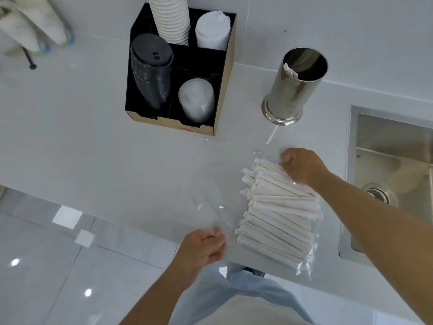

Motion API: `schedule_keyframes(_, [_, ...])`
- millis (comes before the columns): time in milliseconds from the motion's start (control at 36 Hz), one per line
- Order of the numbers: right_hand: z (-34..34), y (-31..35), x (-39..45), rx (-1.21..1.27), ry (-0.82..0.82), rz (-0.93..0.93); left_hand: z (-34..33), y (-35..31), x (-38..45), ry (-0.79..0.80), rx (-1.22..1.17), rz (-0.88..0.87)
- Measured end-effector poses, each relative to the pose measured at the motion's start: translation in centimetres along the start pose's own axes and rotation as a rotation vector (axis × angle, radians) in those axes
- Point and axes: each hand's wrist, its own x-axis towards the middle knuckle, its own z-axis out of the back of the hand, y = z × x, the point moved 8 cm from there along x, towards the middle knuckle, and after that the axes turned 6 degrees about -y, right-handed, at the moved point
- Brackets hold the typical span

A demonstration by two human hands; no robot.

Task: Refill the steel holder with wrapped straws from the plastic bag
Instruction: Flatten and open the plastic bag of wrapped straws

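A clear plastic bag (210,191) lies on the white counter, with a stack of white wrapped straws (278,214) inside its right half. My right hand (302,167) grips the far end of the straw stack through the bag. My left hand (203,247) pinches the bag's near left edge at the counter's front. The steel holder (293,87) stands upright beyond the bag, apart from both hands. One or two wrapped straws (290,71) lean inside it against its left wall.
A black cup-and-lid organiser (180,73) stands to the left of the holder, against the wall. A steel sink (393,174) is set into the counter on the right. One loose straw (271,136) lies in front of the holder. The tiled floor lies below left.
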Motion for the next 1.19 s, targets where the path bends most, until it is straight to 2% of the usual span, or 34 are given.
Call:
schedule_keyframes(222, [-0.2, 0.4, 0.8, 0.014, 0.102, -0.016, -2.9, 1.8, -0.2, -0.07, 0.035, 0.044])
schedule_keyframes(583, [-0.5, 0.1, 1.0, 0.231, 0.276, -0.062, -4.6, 3.4, -0.4, -0.261, -0.021, 0.093])
schedule_keyframes(750, [-0.2, -0.1, 0.8, 0.247, 0.285, 0.008, -5.0, 3.4, -0.8, -0.295, -0.017, 0.074])
schedule_keyframes(972, [0.1, 0.0, 0.4, 0.37, 0.359, -0.043, -5.1, 3.5, -0.9, -0.317, -0.033, 0.061])
schedule_keyframes(1194, [0.5, -0.2, 0.4, 0.465, 0.324, -0.009, -5.3, 3.5, -1.0, -0.316, -0.092, 0.043])
